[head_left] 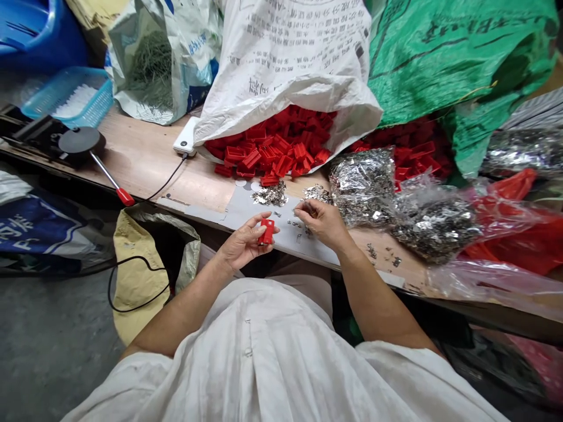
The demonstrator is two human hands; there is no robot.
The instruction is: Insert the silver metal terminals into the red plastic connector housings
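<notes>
My left hand (246, 243) holds a small red plastic housing (266, 232) between thumb and fingers, just off the front edge of the bench. To its right, my right hand (323, 221) is closed in a pinch above the grey sheet (240, 214). Something small and pale shows at those fingertips, too tiny to name. Beyond both hands lie a heap of small shiny metal pieces (270, 194) and a smaller metal heap (317, 192). A few loose bits are scattered on the sheet between the hands.
An open white sack (299, 53) spills red housings (272, 149) onto the bench. Clear bags of metal pieces (363, 181) crowd the right, beside a green sack (461, 53). At left are a red-handled lever tool (108, 167), a blue basket (94, 108) and a white power bank (187, 136) with its cable.
</notes>
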